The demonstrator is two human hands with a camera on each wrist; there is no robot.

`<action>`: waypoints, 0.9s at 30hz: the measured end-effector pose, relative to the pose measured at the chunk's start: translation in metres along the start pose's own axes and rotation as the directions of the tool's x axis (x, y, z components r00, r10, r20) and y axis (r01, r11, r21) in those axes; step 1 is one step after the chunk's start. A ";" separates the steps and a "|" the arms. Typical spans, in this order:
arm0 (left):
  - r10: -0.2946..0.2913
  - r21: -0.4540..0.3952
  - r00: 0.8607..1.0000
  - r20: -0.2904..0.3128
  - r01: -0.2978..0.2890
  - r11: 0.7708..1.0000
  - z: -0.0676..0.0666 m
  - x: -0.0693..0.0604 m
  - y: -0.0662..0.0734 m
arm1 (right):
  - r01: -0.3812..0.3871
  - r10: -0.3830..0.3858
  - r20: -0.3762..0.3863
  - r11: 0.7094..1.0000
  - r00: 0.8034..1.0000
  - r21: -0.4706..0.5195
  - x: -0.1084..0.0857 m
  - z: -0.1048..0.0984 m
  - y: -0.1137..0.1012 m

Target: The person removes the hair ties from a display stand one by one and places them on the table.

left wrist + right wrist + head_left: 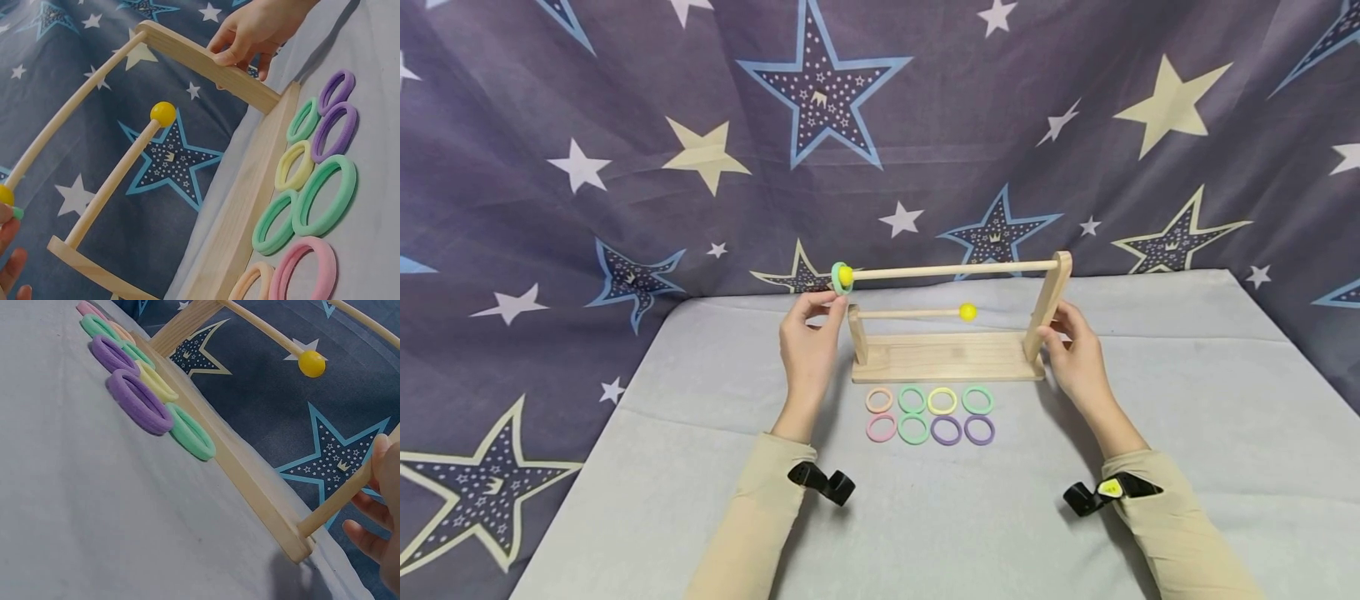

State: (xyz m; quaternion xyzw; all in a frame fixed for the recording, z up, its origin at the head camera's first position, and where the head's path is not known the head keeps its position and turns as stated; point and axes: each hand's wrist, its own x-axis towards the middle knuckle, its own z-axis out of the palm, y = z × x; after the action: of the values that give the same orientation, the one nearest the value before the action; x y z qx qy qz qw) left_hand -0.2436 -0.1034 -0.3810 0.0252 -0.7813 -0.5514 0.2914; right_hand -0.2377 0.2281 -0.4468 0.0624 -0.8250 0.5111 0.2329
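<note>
My left hand (811, 337) pinches a green hair tie (837, 279) at the yellow ball tip (846, 276) of the upper rod (955, 271). In the left wrist view only its fingertips and a sliver of the tie show at the left edge. With thumb and fingers, my right hand (1075, 354) grips the tall upright (1048, 304) of the wooden rack, whose base (947, 357) stands on the table. A shorter lower rod (910, 314) with its own yellow ball (967, 312) runs from the short post (857, 336) and is bare.
Several hair ties lie in two rows in front of the base, among them a peach one (879, 400), a pink one (882, 428), a yellow one (942, 401) and a purple one (979, 430). A star-patterned curtain (880, 192) hangs behind the grey-covered table (662, 500).
</note>
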 end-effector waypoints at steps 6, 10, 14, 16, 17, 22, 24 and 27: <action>-0.005 0.012 1.000 -0.021 0.006 1.000 -0.003 -0.001 -0.003 | 0.000 0.000 0.004 1.000 1.000 0.003 -0.001 -0.001 -0.006; 0.013 -0.002 1.000 -0.019 -0.014 1.000 -0.005 -0.002 -0.005 | -0.003 0.003 -0.001 1.000 1.000 0.009 -0.001 -0.001 -0.009; 0.011 -0.001 1.000 -0.012 -0.011 1.000 -0.007 -0.004 -0.007 | -0.006 0.006 -0.003 1.000 1.000 0.012 -0.001 0.000 -0.009; 0.002 0.010 1.000 -0.010 -0.001 1.000 -0.008 -0.006 -0.007 | -0.007 0.007 0.000 1.000 1.000 0.014 -0.001 0.000 -0.008; -0.004 0.014 1.000 -0.010 0.004 1.000 -0.009 -0.006 -0.008 | -0.009 0.009 0.001 1.000 1.000 0.013 -0.001 0.000 -0.005; -0.013 0.028 1.000 -0.004 0.013 1.000 -0.014 -0.008 -0.010 | -0.013 0.013 0.007 1.000 1.000 0.007 0.000 0.000 0.003; -0.011 0.029 1.000 0.002 0.011 1.000 -0.016 -0.009 -0.011 | -0.010 0.009 0.006 1.000 1.000 0.009 0.000 0.000 0.003; -0.006 0.033 1.000 0.009 0.005 0.999 -0.020 -0.011 -0.012 | -0.001 0.001 0.005 1.000 1.000 0.011 0.001 0.000 0.002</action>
State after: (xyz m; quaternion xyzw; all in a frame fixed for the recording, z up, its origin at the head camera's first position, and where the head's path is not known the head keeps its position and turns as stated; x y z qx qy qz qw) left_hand -0.2286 -0.1212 -0.3918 0.0296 -0.7917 -0.5393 0.2857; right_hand -0.2391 0.2291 -0.4486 0.0643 -0.8228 0.5155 0.2303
